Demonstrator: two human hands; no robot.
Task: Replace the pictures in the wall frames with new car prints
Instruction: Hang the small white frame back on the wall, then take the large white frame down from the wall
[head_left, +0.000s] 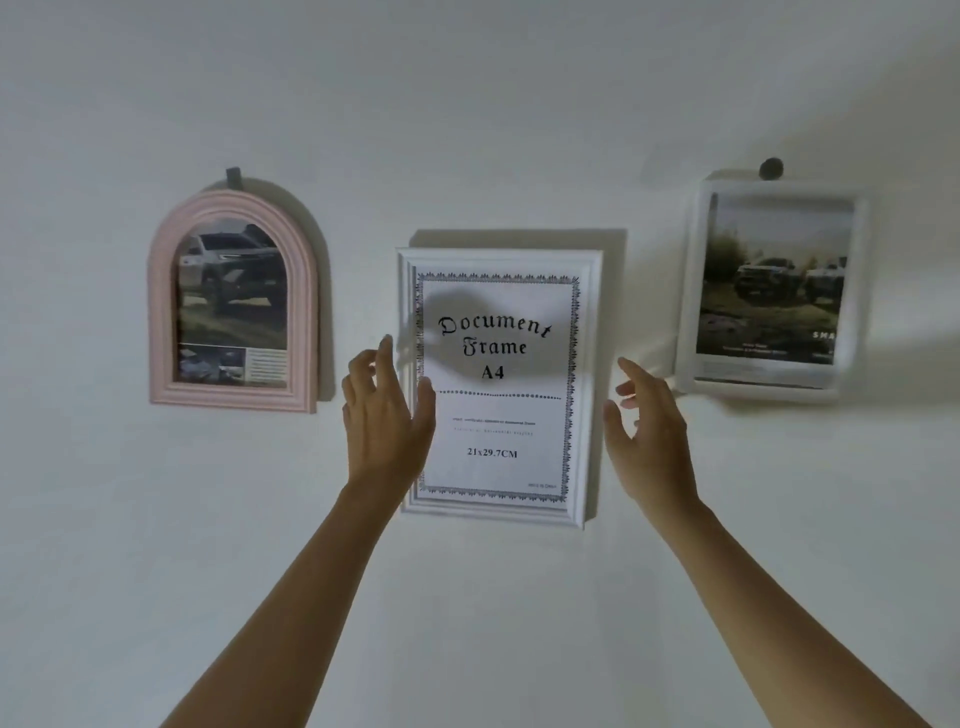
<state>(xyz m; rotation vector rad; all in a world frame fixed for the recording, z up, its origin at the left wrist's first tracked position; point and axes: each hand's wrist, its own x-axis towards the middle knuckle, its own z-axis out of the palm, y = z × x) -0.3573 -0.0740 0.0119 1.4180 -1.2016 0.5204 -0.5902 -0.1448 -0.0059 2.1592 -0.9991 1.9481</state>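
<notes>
A white rectangular frame (589, 395) hangs in the middle of the wall, holding a sheet printed "Document Frame A4". My left hand (387, 415) is raised at its left edge, fingers apart, thumb over the frame's border. My right hand (647, 421) is raised just beside its right edge, fingers spread, holding nothing. A pink arched frame (234, 299) to the left shows a car print. A white frame (774, 291) to the right shows a print of off-road cars.
A dark hook (232, 179) holds the pink frame and a round dark peg (771, 168) holds the right frame. Bare white wall stretches above and below the frames.
</notes>
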